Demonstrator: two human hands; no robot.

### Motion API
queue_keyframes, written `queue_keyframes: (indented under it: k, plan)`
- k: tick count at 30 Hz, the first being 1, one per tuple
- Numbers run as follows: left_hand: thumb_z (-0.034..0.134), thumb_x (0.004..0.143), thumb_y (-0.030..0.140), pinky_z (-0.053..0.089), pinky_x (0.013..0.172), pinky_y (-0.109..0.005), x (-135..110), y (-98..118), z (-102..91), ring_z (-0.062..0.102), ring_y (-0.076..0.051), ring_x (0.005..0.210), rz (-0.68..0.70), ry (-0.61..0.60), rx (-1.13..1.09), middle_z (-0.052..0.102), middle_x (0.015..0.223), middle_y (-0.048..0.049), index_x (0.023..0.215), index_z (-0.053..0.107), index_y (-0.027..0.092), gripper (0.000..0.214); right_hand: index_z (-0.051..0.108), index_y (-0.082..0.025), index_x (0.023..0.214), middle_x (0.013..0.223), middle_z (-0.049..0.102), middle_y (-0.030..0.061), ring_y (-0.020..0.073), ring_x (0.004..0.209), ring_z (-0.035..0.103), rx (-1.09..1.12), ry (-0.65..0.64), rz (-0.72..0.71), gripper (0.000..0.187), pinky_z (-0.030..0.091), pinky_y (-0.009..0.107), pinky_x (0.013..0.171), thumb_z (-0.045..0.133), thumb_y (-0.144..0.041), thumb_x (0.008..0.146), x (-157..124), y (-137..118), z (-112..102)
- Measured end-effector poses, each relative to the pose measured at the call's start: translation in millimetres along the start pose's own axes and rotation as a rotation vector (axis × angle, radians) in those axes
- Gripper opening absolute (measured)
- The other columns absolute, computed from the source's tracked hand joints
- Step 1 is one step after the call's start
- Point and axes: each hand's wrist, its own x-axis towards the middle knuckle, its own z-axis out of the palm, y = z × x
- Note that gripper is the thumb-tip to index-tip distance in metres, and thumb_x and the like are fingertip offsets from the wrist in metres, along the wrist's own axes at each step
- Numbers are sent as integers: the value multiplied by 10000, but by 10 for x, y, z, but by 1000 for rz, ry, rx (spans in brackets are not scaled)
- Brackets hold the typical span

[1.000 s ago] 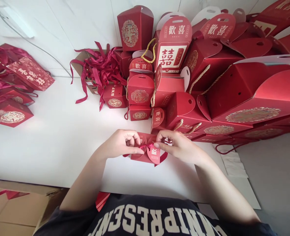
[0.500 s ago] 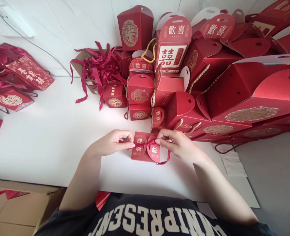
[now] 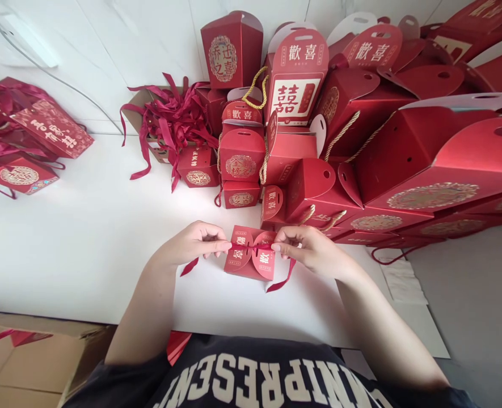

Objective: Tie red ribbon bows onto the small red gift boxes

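A small red gift box (image 3: pixel 251 262) with gold characters on its two rounded flaps stands on the white table (image 3: pixel 97 243) in front of me. A dark red ribbon (image 3: pixel 251 247) runs through the flaps. My left hand (image 3: pixel 195 243) pinches the ribbon on the box's left side. My right hand (image 3: pixel 306 249) pinches it on the right side. Loose ribbon tails hang below each hand.
A big pile of red gift boxes (image 3: pixel 361 124) with rope handles fills the back and right. A cardboard box of loose red ribbons (image 3: pixel 165 122) sits behind. More red boxes (image 3: pixel 25 141) lie far left. A brown carton (image 3: pixel 25 362) stands below the table edge.
My hands have pulled apart, drawing the ribbon taut across the box flaps. A person's hand and a red box at the far left edge have gone from view.
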Motion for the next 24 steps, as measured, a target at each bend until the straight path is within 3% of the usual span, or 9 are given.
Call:
queue_keyframes:
  k: [3, 9, 13, 16, 19, 24]
  plan:
    - [670, 849, 414, 420, 511, -188, 40, 5, -31, 506, -82, 542, -20, -70, 1, 587, 612, 1, 670, 636, 143, 326, 559, -181, 727, 672, 566, -20, 111, 594, 470, 27, -6, 18, 351, 346, 254, 571, 551, -457, 943, -2, 33, -26]
    - [667, 857, 389, 456, 607, -218, 55, -100, -189, 592, -125, 652, -29, -332, 54, 666, 701, -41, 765, 727, 146, 267, 545, -187, 717, 645, 525, -34, 102, 565, 411, 29, -15, 144, 324, 310, 250, 538, 589, -445, 908, -11, 95, -37]
    - [771, 759, 400, 469, 621, -246, 67, -193, -265, 564, -123, 652, 166, -268, 92, 637, 779, -48, 696, 762, 168, 240, 580, -185, 727, 676, 574, -18, 114, 600, 453, -18, -13, 173, 305, 325, 259, 557, 576, -429, 909, -10, 101, -48]
    - [807, 718, 420, 515, 843, -338, 132, -204, -221, 641, -204, 903, 407, -146, 11, 684, 1045, -104, 669, 783, 212, 214, 620, -184, 755, 720, 623, -3, 127, 639, 500, -23, -25, 166, 260, 348, 266, 584, 562, -381, 915, -8, 103, -54]
    - [805, 717, 451, 369, 1107, -488, 248, -172, -105, 566, -307, 1244, 573, -146, -88, 694, 1232, -124, 606, 770, 243, 238, 645, -181, 762, 718, 638, 5, 128, 630, 506, -9, -37, 162, 262, 357, 270, 585, 554, -370, 918, -5, 113, -55]
    - [790, 712, 515, 133, 1217, -550, 416, -77, 58, 594, -314, 1237, 541, -205, -166, 790, 939, -94, 554, 749, 267, 297, 678, -169, 797, 798, 690, 33, 147, 697, 576, 90, -76, 147, 260, 416, 282, 649, 577, -378, 913, 23, 152, -71]
